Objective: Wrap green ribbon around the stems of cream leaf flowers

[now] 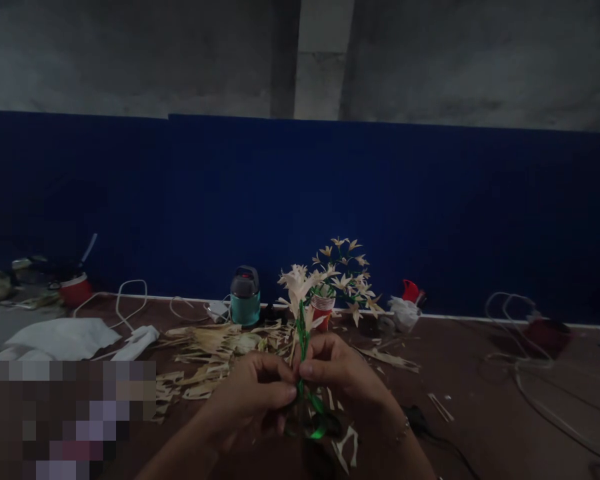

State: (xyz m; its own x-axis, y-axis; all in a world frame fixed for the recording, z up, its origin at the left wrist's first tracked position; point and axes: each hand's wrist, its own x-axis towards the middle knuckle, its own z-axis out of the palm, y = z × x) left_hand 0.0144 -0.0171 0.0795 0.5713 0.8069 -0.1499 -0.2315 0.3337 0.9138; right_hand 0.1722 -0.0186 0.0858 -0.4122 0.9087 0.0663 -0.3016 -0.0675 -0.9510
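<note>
A pale handmade flower (299, 283) stands upright in the middle, on a stem wrapped in green (303, 333). Fingers of my left hand (260, 390) pinch the lower stem from the left. From the right, my right hand (333, 367) grips the stem slightly higher, between thumb and fingers. Green ribbon (320, 427) hangs in a loop below both hands. Behind the held flower, a red and white cup (323, 308) holds a bunch of small pale flowers (353, 283) on green stems.
Dried pale husks (205, 347) lie across the brown table (470, 400). Farther back are a teal bottle (245, 300), a white cloth (65, 337), a red cup (76, 290) and a white bag (405, 312). Cables (520, 360) trail on the right. A blue panel (260, 200) rises behind.
</note>
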